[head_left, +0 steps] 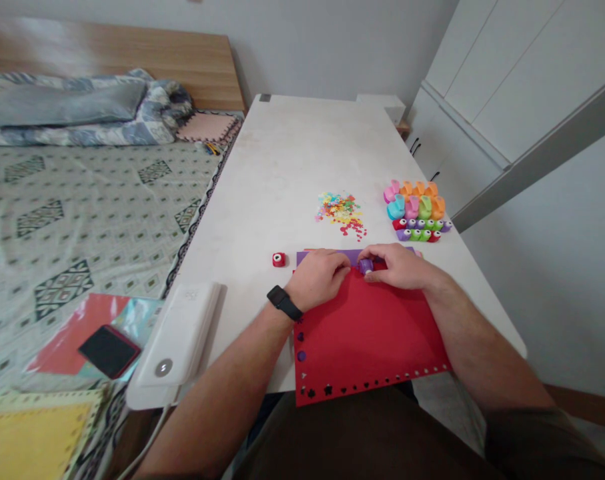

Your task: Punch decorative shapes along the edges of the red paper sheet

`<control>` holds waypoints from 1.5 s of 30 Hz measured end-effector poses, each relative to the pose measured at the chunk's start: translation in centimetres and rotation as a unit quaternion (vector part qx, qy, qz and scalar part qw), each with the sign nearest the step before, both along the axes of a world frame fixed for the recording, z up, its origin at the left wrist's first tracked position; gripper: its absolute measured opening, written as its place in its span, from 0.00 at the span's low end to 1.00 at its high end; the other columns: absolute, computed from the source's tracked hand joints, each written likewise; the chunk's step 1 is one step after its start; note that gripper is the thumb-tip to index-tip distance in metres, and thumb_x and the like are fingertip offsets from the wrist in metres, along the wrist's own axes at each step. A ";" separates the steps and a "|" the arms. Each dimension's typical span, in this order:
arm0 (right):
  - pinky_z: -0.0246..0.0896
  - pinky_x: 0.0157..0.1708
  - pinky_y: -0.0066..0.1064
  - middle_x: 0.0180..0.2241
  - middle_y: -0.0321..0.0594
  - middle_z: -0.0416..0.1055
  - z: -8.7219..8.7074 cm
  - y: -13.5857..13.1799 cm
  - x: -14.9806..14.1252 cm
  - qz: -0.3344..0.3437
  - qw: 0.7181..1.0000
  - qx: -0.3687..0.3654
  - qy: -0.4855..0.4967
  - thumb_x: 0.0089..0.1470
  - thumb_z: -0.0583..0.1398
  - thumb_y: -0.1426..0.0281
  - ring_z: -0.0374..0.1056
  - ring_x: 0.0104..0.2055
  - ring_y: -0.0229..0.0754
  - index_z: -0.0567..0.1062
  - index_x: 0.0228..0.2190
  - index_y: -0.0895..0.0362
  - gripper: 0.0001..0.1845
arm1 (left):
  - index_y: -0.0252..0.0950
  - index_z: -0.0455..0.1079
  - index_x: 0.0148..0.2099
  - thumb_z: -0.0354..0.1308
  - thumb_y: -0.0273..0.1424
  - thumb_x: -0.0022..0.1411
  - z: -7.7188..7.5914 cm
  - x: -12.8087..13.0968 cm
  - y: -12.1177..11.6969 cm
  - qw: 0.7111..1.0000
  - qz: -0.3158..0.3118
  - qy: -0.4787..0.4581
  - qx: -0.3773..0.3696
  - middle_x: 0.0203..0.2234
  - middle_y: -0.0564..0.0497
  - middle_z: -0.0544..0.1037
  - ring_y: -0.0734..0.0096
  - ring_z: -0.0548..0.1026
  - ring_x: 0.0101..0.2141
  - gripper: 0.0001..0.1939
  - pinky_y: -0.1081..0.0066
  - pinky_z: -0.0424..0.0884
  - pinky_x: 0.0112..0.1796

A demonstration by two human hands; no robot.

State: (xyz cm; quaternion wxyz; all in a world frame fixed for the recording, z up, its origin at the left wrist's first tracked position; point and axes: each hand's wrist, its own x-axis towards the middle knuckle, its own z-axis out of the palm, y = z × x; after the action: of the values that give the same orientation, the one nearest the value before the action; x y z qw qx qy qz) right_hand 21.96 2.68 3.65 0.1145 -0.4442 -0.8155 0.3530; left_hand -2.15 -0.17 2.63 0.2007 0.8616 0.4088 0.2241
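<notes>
A red sheet of craft paper (pixel 372 333) lies in front of me, its near edge hanging past the table's edge. Small shaped holes run along its near and left edges. My left hand (pixel 323 277), with a black watch on the wrist, is closed at the sheet's far edge, fingertips pinching the paper. Between the thumb and fingers of my right hand (pixel 399 265) is a small purple craft punch (pixel 365 267), set at the far edge of the red sheet. Purple paper (pixel 305 257) shows from underneath. A red craft punch (pixel 279 259) stands left of the paper.
Colourful paper cut-outs (pixel 342 210) lie heaped beyond the sheet. Several craft punches (pixel 417 210) stand in rows at the right. A white power bank (pixel 179 333) with a cable sits on the table's left edge. On the bed are a phone (pixel 109 351) and punched yellow paper (pixel 42 440).
</notes>
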 end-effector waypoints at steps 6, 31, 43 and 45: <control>0.62 0.38 0.32 0.36 0.37 0.78 -0.3 0.0 -0.3 -0.007 1.000 0.004 -0.007 0.49 0.68 0.69 0.70 0.35 0.41 0.79 0.41 0.55 0.15 | 0.36 0.74 0.39 0.53 0.26 0.68 -0.1 0.0 0.0 1.000 -0.002 0.003 0.002 0.35 0.47 0.81 0.64 0.77 0.38 0.08 0.65 0.71 0.43; 0.60 0.38 0.32 0.36 0.37 0.77 0.0 0.1 -0.8 0.006 0.999 0.025 -0.028 0.48 0.68 0.70 0.69 0.36 0.42 0.79 0.39 0.54 0.14 | 0.37 0.76 0.41 0.53 0.26 0.68 -0.5 0.0 0.1 1.000 0.005 0.020 0.011 0.35 0.47 0.81 0.63 0.78 0.38 0.09 0.65 0.70 0.43; 0.61 0.39 0.34 0.37 0.37 0.77 -0.1 0.1 -0.7 0.008 0.999 0.030 -0.025 0.48 0.68 0.70 0.69 0.37 0.43 0.80 0.41 0.54 0.15 | 0.37 0.76 0.42 0.53 0.26 0.68 -0.6 0.0 0.1 1.000 -0.003 0.015 0.012 0.35 0.47 0.81 0.63 0.78 0.39 0.10 0.65 0.71 0.43; 0.61 0.40 0.34 0.37 0.37 0.77 -0.1 0.1 -0.7 0.007 0.999 0.031 -0.025 0.48 0.69 0.69 0.70 0.37 0.43 0.79 0.41 0.53 0.15 | 0.37 0.76 0.42 0.53 0.26 0.68 -0.6 0.0 0.1 1.000 -0.002 0.014 0.011 0.35 0.47 0.81 0.63 0.78 0.39 0.10 0.65 0.71 0.43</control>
State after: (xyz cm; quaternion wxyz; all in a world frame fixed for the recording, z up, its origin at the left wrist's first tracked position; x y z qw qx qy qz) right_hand 21.29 2.74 3.56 0.1047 -0.4432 -0.8318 0.3173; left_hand -2.14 -0.08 2.00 0.1863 0.8677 0.4070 0.2160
